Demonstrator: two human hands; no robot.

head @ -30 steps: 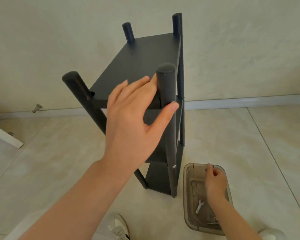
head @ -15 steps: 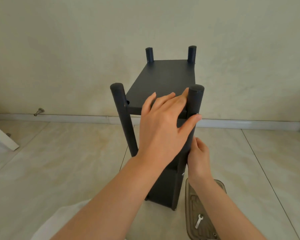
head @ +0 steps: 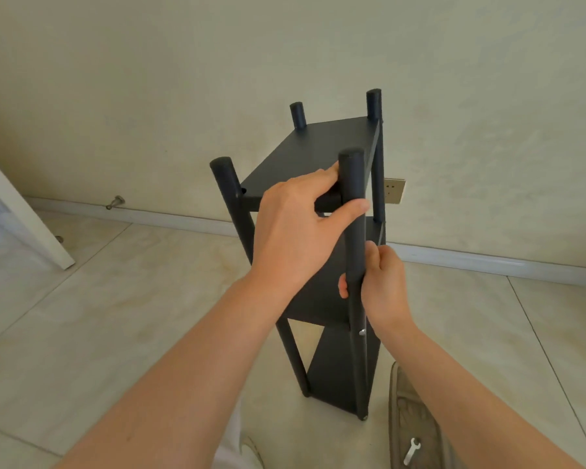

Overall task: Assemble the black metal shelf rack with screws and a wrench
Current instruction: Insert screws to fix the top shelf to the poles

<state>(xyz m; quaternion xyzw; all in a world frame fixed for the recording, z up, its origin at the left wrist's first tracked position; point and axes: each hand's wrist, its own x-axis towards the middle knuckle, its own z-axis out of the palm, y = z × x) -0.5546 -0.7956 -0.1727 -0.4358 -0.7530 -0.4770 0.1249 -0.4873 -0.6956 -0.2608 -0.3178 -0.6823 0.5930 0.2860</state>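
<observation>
Just under the left hand (head: 295,231), the right hand (head: 384,286) closes its fingers round the front post (head: 352,177) of the black rack (head: 335,377), thumb pointing up along the tube. The left hand clamps higher up: fingers hooked over the front edge of the top shelf (head: 318,147), thumb pressed across the same post. The rack stands upright on the tiled floor (head: 132,316), three shelves between four posts. Below the right hand's hold a silver screw (head: 362,332) shows in the post at the middle shelf. At the top shelf's joint, right beside the left thumb, I can see none (the hand hides most of that corner). My reading is that the step is seating or checking this top corner before it is fastened. The next move would call for a free hand, a screw and the wrench (head: 410,450), which lies in the tray (head: 393,394) on the floor well below the right wrist, while the other hand steadies the frame.
</observation>
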